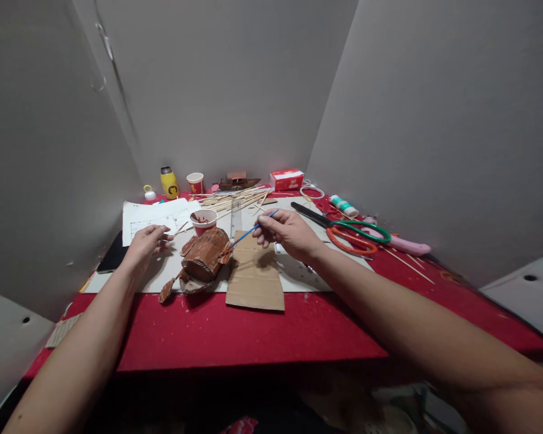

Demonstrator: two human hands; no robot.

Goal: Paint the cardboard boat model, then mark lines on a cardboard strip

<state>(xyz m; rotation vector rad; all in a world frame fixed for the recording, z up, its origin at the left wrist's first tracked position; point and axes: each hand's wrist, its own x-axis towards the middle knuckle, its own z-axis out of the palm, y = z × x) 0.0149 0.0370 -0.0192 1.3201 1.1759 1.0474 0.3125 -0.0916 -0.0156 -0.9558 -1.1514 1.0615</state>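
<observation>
Seen from the head camera, the right hand pinches a thin blue paintbrush between thumb and fingertips – its grip closed narrow on the handle – and the bristle end points down-left, at or just short of the brown-painted cardboard model. The model lies on the pale work sheet at the middle of the table, which wears a red cloth. The left hand rests on the sheet left of the model, its grip closed on a thin stick that points toward a paper cup of brown paint just behind the model. A flat cardboard piece lies just right of the model, under the brush hand. Further right lie scissors with orange and green handles – beside them a pink tool. At the back stand a yellow bottle, a second paper cup, a red box and a bundle of wooden skewers.
</observation>
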